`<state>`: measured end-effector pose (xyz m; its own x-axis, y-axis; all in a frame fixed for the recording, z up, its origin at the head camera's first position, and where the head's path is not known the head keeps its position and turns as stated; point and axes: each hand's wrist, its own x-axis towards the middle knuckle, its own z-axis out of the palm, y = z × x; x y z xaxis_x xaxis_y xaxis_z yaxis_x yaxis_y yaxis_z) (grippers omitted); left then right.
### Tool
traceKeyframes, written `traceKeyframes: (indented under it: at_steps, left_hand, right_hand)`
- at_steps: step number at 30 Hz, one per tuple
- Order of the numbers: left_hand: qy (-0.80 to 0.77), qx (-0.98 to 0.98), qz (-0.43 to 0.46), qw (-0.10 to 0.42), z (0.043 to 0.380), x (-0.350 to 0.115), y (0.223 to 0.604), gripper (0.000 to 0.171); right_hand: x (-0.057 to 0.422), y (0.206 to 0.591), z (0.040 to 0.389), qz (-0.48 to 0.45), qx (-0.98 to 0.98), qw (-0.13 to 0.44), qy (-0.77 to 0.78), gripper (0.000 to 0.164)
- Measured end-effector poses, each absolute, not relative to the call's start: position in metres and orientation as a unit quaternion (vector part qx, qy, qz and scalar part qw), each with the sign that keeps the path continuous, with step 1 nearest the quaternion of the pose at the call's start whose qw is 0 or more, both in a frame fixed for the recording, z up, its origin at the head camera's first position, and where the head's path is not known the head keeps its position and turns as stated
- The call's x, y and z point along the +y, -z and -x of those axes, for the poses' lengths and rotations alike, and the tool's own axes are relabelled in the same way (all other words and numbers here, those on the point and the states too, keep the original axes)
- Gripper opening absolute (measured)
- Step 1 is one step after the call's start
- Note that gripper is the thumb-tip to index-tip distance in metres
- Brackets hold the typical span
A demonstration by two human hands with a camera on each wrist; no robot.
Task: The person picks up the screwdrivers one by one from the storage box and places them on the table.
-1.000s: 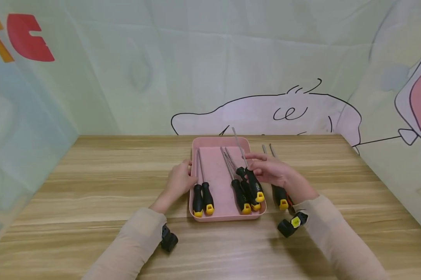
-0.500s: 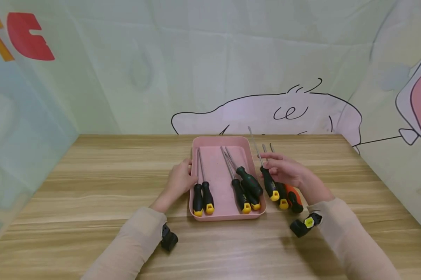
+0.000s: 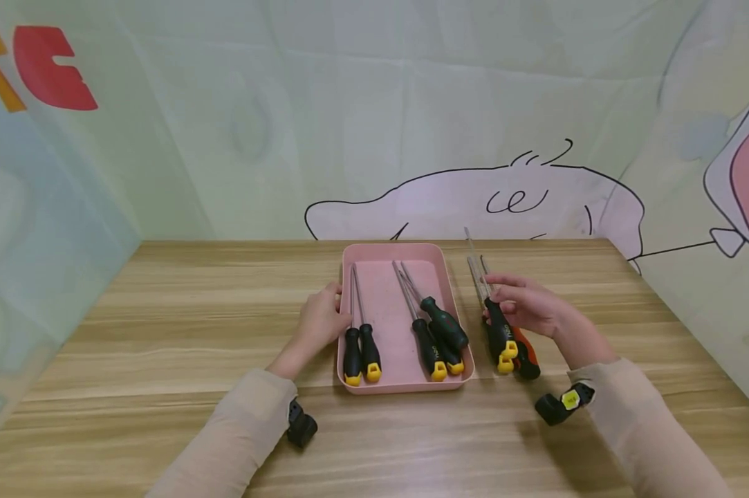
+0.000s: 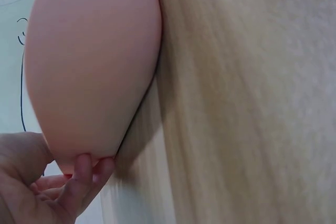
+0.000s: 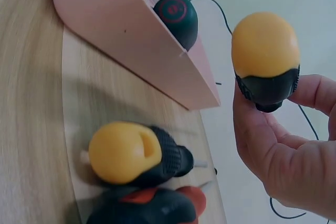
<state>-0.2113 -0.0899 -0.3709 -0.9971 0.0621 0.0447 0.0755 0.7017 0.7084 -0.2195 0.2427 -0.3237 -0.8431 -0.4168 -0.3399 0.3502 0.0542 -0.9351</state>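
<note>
We note a wooden table (image 3: 181, 332) and printed backdrop (image 3: 362, 104). Left hand (image 3: 317, 319) grips pink tray (image 3: 391, 353) containing screwdrivers (image 3: 425, 344); right hand (image 3: 532, 306) holds yellow-ended screwdriver (image 3: 499, 321).

By the desk's (image 3: 225, 297) far edge, the tray (image 3: 383, 304) holds two screwdrivers (image 3: 352, 356) at left, three (image 3: 427, 346) at right. Two more (image 3: 528, 360) lie just right of it.
</note>
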Motion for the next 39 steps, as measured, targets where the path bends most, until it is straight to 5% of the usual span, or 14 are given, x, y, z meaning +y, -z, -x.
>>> traceKeyframes:
  at_steps: [11,32,39]
  left_hand:
    - [0.386,-0.922,0.037,0.006,0.211,-0.09,0.371,0.039]
    - [0.389,-0.92,0.04,0.009,0.211,-0.09,0.371,0.038]
    - [0.384,-0.922,0.041,0.011,0.211,-0.09,0.371,0.039]
  right_hand:
    - [0.257,0.327,0.22,0.007,0.679,0.276,0.68,0.055]
    - [0.284,0.336,0.22,-0.03,0.678,0.258,0.688,0.024]
    - [0.292,0.34,0.22,-0.036,0.694,0.256,0.673,0.036]
